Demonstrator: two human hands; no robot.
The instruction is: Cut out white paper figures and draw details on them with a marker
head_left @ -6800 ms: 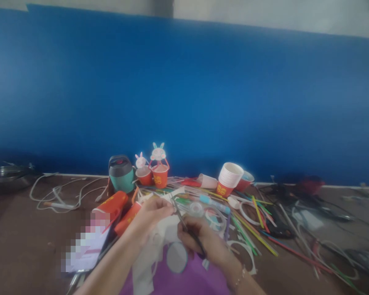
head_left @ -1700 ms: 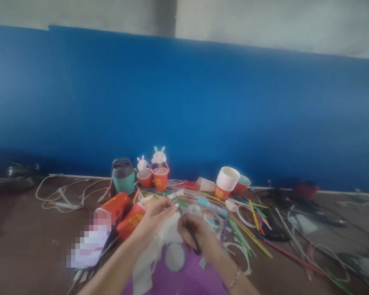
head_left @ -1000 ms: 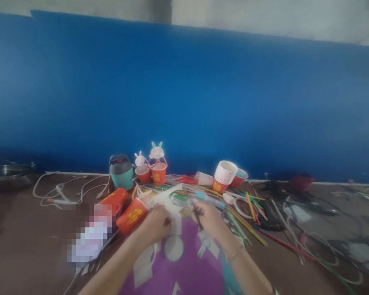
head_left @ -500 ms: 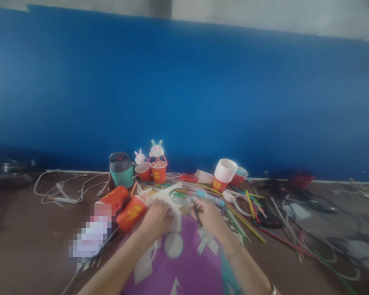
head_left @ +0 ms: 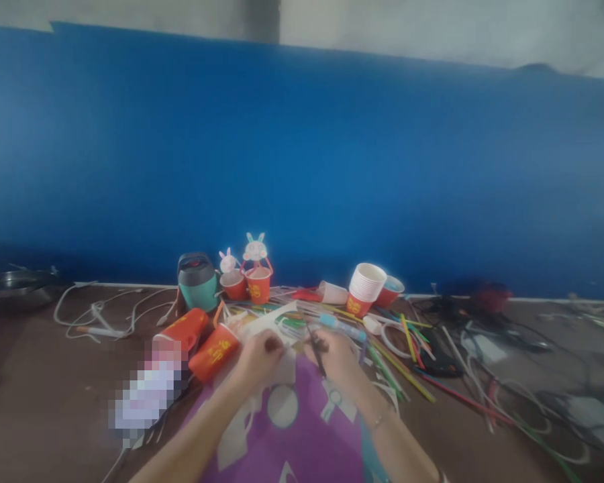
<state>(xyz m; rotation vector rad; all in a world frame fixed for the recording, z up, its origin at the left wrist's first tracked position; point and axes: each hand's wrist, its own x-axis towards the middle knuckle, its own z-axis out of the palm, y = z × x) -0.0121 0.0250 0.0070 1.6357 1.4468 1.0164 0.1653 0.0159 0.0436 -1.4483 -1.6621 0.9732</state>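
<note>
My right hand (head_left: pixel 335 355) is closed on a pair of dark scissors (head_left: pixel 318 352), whose blades point up and away from me. Facing it, my left hand (head_left: pixel 262 359) is closed in a pinch on a small piece of paper (head_left: pixel 296 346), which is blurred and partly hidden by the fingers. Both hands are over a purple sheet (head_left: pixel 307 429). A white paper circle with a teal outline (head_left: pixel 283 406) lies on that sheet, with a paper cutout (head_left: pixel 335 399) near my right wrist. Beyond my left hand rests a larger white sheet (head_left: pixel 269 320).
Red paper cups (head_left: pixel 215 352) lie at left. A stack of cups (head_left: pixel 366 288), a teal bottle (head_left: pixel 197 285) and rabbit-topped cups (head_left: pixel 258 285) stand along the blue partition (head_left: pixel 302 147). Colored sticks (head_left: pixel 403 372), a blue glue tube (head_left: pixel 342 327) and cables (head_left: pixel 528 402) spread rightward.
My left hand has turned and drawn slightly back, its thumb and fingers now pinched closer to the scissors. The right hand with the scissors has shifted only a little. The view tilts slightly.
</note>
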